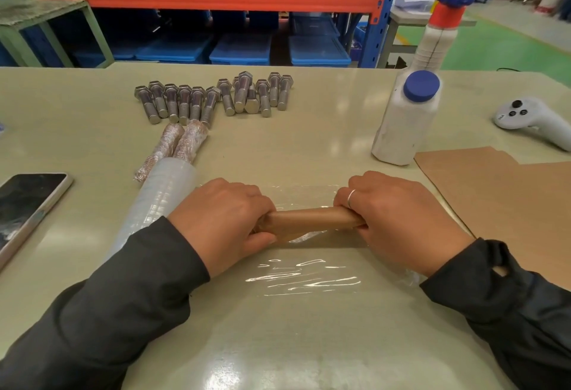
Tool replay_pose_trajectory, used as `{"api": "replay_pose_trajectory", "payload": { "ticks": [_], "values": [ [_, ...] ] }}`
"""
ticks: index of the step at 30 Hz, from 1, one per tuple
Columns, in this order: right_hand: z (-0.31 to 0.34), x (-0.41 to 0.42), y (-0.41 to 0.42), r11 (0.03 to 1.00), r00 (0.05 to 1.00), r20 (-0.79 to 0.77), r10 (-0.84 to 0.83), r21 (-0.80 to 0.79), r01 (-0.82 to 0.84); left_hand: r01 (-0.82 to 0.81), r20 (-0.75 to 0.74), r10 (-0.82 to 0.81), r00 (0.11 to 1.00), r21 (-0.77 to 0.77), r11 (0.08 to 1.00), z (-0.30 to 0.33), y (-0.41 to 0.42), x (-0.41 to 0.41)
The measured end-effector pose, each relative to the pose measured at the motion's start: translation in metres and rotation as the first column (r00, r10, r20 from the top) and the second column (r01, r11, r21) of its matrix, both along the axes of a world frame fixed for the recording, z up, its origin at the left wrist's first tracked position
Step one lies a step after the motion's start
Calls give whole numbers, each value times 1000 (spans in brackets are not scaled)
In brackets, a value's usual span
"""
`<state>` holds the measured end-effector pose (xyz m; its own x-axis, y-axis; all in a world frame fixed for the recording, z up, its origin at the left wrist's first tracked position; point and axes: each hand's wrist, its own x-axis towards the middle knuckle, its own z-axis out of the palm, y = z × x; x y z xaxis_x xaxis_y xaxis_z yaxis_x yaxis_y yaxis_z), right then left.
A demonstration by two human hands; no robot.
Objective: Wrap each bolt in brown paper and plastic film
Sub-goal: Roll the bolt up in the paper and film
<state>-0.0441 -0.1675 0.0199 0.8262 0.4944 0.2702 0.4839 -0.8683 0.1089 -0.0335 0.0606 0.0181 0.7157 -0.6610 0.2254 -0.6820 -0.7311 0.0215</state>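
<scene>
Here, centre of the frame: paper-wrapped bolt (312,222) lying crosswise on a sheet of plastic film (309,278), gripped at its left end by the left hand (222,219), fingers curled round it; gripped at its right end by the right hand (398,219) (ring on one finger), fingers likewise curled; film roll (154,204) just left of the left hand; two finished wrapped bolts (176,145) above the roll; bare bolts (216,96) in a row, upper centre; brown paper sheets (509,198) at right edge.
</scene>
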Motion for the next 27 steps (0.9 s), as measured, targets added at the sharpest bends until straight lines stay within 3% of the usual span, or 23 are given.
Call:
{"api": "replay_pose_trajectory", "payload": {
  "ticks": [3,7,12,17,20,23,27],
  "values": [
    [-2,2,-4,997,997,-80,0,-78,-7,-37,-13,38,999,57,998,2,-2,-2],
    [-4,5,-9,998,983,-181,-37,-46,29,-95,-53,103,993,136,986,-6,-5,-1],
    [-2,5,-9,970,934,-357,29,236,61,-55,58,48,997,110,992,-3,-6,-4],
    [5,5,-15,863,810,-564,161,479,161,-16,183,18,983,-10,1000,0,-4,-4],
    [8,6,-17,667,698,-681,221,628,401,-22,171,22,985,-4,1000,1,-5,-5],
    [3,9,-16,495,708,-680,190,690,529,-11,170,13,985,-8,1000,-1,-6,-7],
    [-5,10,-12,472,723,-676,145,689,550,16,134,-17,991,3,1000,-1,-8,-8]
  ]
}}
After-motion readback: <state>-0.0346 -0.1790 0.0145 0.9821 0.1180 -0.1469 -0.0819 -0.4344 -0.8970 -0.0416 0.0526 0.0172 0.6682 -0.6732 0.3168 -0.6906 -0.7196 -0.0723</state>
